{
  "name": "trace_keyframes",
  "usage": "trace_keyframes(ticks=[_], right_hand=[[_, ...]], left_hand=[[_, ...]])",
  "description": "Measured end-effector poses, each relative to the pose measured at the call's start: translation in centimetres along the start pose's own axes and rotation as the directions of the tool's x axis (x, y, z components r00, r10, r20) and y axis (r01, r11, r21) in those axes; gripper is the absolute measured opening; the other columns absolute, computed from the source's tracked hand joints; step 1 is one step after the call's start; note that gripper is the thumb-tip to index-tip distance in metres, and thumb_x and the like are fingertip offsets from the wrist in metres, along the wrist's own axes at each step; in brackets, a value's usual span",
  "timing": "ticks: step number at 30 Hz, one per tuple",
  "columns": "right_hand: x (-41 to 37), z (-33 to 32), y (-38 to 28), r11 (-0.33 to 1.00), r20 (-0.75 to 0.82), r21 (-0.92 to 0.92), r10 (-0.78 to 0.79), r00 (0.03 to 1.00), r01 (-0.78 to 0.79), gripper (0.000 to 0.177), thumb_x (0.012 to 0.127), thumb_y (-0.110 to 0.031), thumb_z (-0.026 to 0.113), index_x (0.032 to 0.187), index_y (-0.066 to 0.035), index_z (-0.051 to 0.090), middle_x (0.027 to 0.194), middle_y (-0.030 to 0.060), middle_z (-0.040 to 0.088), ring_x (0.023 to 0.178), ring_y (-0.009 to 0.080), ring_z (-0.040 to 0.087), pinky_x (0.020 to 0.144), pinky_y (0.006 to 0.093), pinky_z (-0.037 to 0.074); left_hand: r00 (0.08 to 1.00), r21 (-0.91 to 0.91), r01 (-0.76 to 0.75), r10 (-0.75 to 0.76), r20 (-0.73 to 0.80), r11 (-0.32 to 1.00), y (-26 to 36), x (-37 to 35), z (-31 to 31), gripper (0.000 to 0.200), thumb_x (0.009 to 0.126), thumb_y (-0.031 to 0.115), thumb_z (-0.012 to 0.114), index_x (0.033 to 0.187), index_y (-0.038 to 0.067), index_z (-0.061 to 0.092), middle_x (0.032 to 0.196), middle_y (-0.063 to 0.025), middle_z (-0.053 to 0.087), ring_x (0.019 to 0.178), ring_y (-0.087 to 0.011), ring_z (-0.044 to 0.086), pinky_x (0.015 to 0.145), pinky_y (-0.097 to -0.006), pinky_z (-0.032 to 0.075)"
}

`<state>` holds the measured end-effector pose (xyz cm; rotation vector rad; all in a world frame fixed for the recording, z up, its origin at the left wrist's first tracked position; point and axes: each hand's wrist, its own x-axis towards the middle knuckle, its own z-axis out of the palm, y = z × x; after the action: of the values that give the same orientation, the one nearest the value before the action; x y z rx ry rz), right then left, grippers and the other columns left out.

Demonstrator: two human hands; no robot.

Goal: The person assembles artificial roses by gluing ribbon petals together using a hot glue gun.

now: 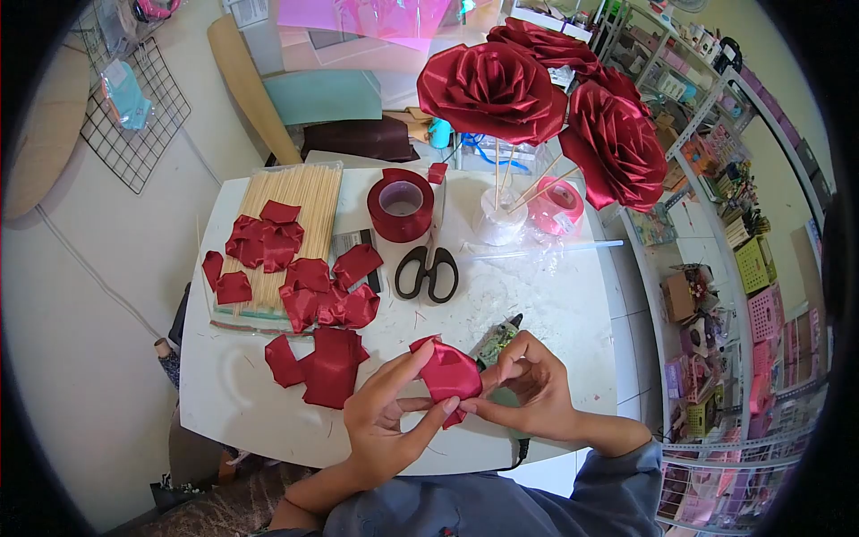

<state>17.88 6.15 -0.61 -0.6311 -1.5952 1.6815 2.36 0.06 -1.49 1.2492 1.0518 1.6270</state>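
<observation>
My left hand [385, 412] and right hand [537, 389] pinch a red satin petal [454, 369] over the desk [555, 309]. Nearby lie loose satin pieces [335, 362], seemingly unassembled; beyond, the full satin roses [492, 94] on sticks [540, 190] look finished.

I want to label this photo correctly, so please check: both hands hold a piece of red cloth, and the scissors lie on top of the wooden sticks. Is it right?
Not quite: the head view shows the scissors on the white table, right of the wooden sticks. The left hand and right hand do hold red cloth.
</observation>
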Motion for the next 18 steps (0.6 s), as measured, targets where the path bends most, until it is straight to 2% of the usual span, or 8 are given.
trace_keyframes(ticks=[2,3,5,9,11,12,15,18], right_hand=[[0.02,0.28,-0.13,0.997,-0.053,0.075,0.027,0.998,-0.023,0.030,0.067,0.007,0.064,0.083,-0.004,0.041,0.077,0.0045,0.052,0.076,0.0093,0.055,0.069,0.0234,0.046],[0.02,0.30,-0.27,0.997,-0.053,0.075,0.026,0.998,-0.022,0.030,0.067,0.007,0.064,0.083,-0.004,0.041,0.077,0.0045,0.052,0.076,0.0093,0.055,0.069,0.0234,0.046],[0.14,0.22,-0.54,0.965,-0.057,0.255,0.083,0.995,-0.066,0.029,0.071,0.003,0.063,0.090,-0.002,0.042,0.080,0.0056,0.054,0.076,0.0092,0.055,0.069,0.0237,0.044],[0.24,-0.31,-0.61,0.951,0.068,0.228,0.196,0.978,-0.207,0.025,0.074,-0.002,0.061,0.094,0.000,0.047,0.081,0.0057,0.057,0.075,0.0084,0.054,0.069,0.0234,0.043],[0.07,-0.11,-0.13,0.980,0.209,0.053,0.177,0.962,-0.192,0.020,0.075,-0.004,0.061,0.093,0.001,0.053,0.078,0.0049,0.058,0.074,0.0074,0.054,0.069,0.0216,0.043],[0.11,0.36,-0.42,0.977,0.171,0.057,0.191,0.967,-0.204,0.012,0.075,-0.005,0.061,0.085,0.002,0.058,0.075,0.0054,0.059,0.073,0.0066,0.054,0.068,0.0213,0.043],[0.08,0.21,-0.31,0.962,0.173,0.116,0.225,0.959,-0.246,0.011,0.076,-0.006,0.061,0.084,0.002,0.059,0.076,0.0051,0.060,0.072,0.0067,0.054,0.066,0.0207,0.043],[0.12,0.06,-0.21,0.975,0.152,0.084,0.190,0.970,-0.204,0.009,0.076,-0.005,0.061,0.078,0.003,0.059,0.073,0.0050,0.059,0.069,0.0061,0.054,0.064,0.0202,0.043]], left_hand=[[0.999,0.032,-0.035,0.035,-0.023,0.999,-0.09,-0.04,0.06,0.053,0.066,-0.014,0.059,0.115,-0.004,0.041,0.112,-0.0184,0.044,0.099,-0.0231,0.050,0.073,-0.0294,0.052],[0.999,0.032,-0.035,0.036,-0.022,0.999,-0.06,-0.01,0.05,0.053,0.066,-0.014,0.059,0.115,-0.004,0.041,0.112,-0.0184,0.044,0.099,-0.0231,0.050,0.073,-0.0294,0.052],[0.996,0.009,-0.069,0.070,-0.046,0.998,0.05,0.06,0.04,0.054,0.066,-0.014,0.059,0.116,-0.004,0.040,0.113,-0.0189,0.043,0.101,-0.0235,0.049,0.073,-0.0295,0.052],[0.996,-0.025,-0.077,0.075,-0.054,0.997,-0.05,-0.07,0.01,0.055,0.066,-0.014,0.058,0.117,-0.004,0.039,0.114,-0.0192,0.042,0.102,-0.0236,0.047,0.074,-0.0302,0.051],[0.996,-0.014,-0.084,0.083,-0.036,0.996,-0.07,-0.14,0.09,0.055,0.067,-0.013,0.058,0.117,-0.005,0.039,0.115,-0.0201,0.041,0.102,-0.0246,0.047,0.074,-0.0309,0.051],[0.996,-0.014,-0.084,0.083,-0.035,0.996,-0.06,-0.15,0.08,0.055,0.067,-0.013,0.058,0.117,-0.005,0.039,0.115,-0.0201,0.041,0.102,-0.0246,0.047,0.074,-0.0309,0.051],[0.996,-0.016,-0.084,0.083,-0.016,0.996,0.01,-0.17,-0.06,0.054,0.067,-0.014,0.057,0.117,-0.005,0.038,0.116,-0.0214,0.041,0.102,-0.0259,0.048,0.074,-0.0306,0.051],[0.999,-0.062,-0.036,0.038,0.024,0.997,0.32,-0.20,-0.23,0.060,0.067,-0.013,0.057,0.121,-0.005,0.031,0.116,-0.0231,0.040,0.104,-0.0271,0.047,0.076,-0.0305,0.050]])
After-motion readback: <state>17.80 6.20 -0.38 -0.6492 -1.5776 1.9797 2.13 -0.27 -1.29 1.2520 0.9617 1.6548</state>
